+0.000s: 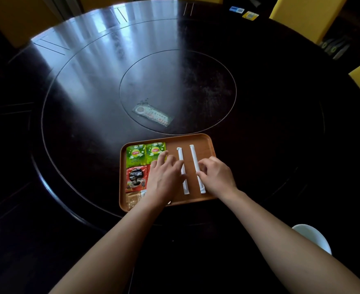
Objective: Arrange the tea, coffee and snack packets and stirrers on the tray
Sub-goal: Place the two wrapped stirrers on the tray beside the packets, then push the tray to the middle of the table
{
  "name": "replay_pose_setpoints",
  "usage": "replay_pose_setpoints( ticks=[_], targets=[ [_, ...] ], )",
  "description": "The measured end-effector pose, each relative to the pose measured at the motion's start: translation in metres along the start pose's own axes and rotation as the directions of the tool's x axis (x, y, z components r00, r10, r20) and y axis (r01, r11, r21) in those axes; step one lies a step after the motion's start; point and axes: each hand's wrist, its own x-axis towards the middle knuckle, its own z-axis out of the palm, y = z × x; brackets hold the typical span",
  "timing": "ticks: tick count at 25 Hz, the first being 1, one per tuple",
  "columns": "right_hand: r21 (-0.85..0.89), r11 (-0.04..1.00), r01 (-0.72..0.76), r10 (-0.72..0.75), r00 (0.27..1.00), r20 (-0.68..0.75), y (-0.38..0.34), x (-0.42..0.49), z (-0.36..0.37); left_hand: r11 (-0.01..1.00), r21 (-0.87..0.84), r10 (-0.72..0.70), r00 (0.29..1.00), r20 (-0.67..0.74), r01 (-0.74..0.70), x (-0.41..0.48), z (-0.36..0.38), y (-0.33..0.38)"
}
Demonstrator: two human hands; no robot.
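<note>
An orange-brown tray [198,138] lies on the dark round table in front of me. Two green Lipton tea packets [136,155] [155,150] sit side by side at its far left. A red Nescafe coffee packet [136,180] lies below them, and a beige snack packet [133,200] at the near left corner. Two white wrapped stirrers [180,154] [193,155] lie parallel on the right half. My left hand [164,179] rests flat over the tray's middle, fingers spread, touching the left stirrer. My right hand [216,177] pinches the right stirrer near its lower half.
A clear plastic card [152,116] lies on the table's inner turntable beyond the tray. Yellow chairs [306,15] stand at the far right. A white round object [314,236] sits at the near right beside my forearm.
</note>
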Motion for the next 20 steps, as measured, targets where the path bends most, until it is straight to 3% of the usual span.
replay_pose_setpoints(
  ticks=[4, 9, 13, 16, 20],
  targets=[
    [0.054, 0.998, -0.044, 0.049, 0.995, -0.09, 0.009, -0.017, -0.012, 0.986, -0.155, -0.077, 0.991, -0.109, 0.06, -0.03, -0.013, -0.014],
    [0.08, 0.988, -0.129, 0.139, 0.98, -0.141, 0.033, -0.044, -0.025, 0.859, -0.414, -0.396, 0.903, -0.164, 0.302, -0.091, -0.012, -0.056],
    [0.11, 0.964, -0.242, 0.255, 0.959, -0.123, 0.044, -0.051, -0.029, 0.722, -0.511, -0.594, 0.797, -0.113, 0.466, -0.115, -0.005, -0.08],
    [0.103, 0.949, -0.299, 0.307, 0.948, -0.084, 0.041, -0.047, -0.03, 0.582, -0.575, -0.7, 0.714, 0.005, 0.575, -0.109, -0.004, -0.089],
    [0.073, 0.948, -0.309, 0.313, 0.948, -0.056, 0.032, -0.04, -0.029, 0.521, -0.583, -0.709, 0.697, 0.112, 0.624, -0.102, -0.004, -0.096]
  ],
)
